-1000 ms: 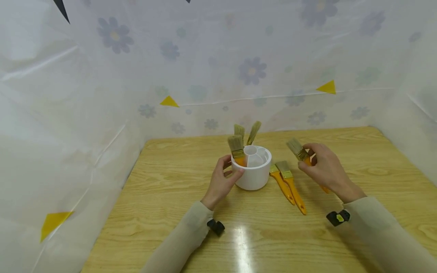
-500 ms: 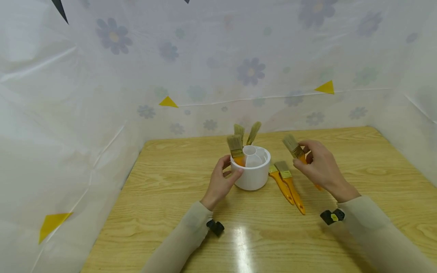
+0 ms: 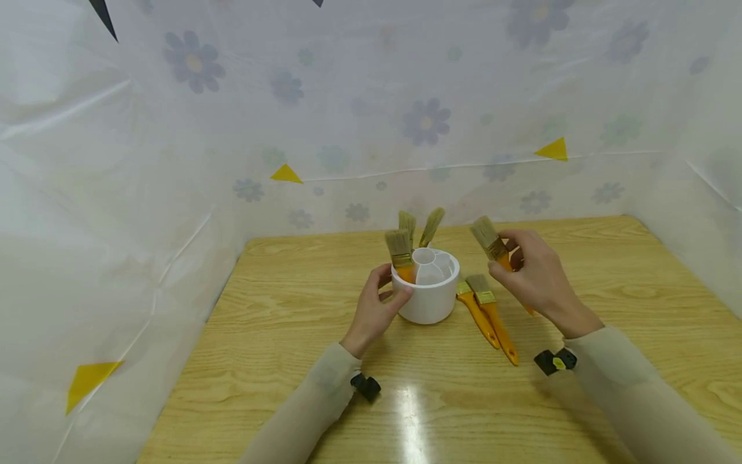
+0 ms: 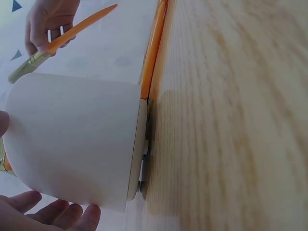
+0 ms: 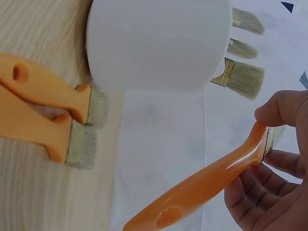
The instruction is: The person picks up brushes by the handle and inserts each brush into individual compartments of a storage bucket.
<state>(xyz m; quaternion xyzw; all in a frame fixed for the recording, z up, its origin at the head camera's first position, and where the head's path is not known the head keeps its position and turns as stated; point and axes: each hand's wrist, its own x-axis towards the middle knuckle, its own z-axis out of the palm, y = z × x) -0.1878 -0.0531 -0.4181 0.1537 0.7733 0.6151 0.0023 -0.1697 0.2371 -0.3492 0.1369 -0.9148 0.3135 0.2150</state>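
My left hand (image 3: 373, 316) grips a white round divided holder (image 3: 429, 304), thumb at the front rim and fingers round its left side. Three paintbrushes stand bristles up in the holder: one front brush (image 3: 398, 246) at the left, one left-back brush (image 3: 408, 221), and one leaning back brush (image 3: 432, 225). To the right, my right hand (image 3: 536, 274) pinches another paintbrush (image 5: 207, 178) near its metal ferrule. That brush is held above the table, tilted, bristles pointing up and left, its orange handle slanting down below the palm.
Two more orange-handled paintbrushes, a left one (image 3: 478, 317) and a right one (image 3: 497, 319), lie side by side on the wooden table (image 3: 261, 322) just right of the holder. A flowered plastic sheet (image 3: 359, 116) hangs behind the table and along its sides.
My right hand has carried its paintbrush left and slightly up, closer to the holder. The left hand, the holder and the brushes on the table keep their places.
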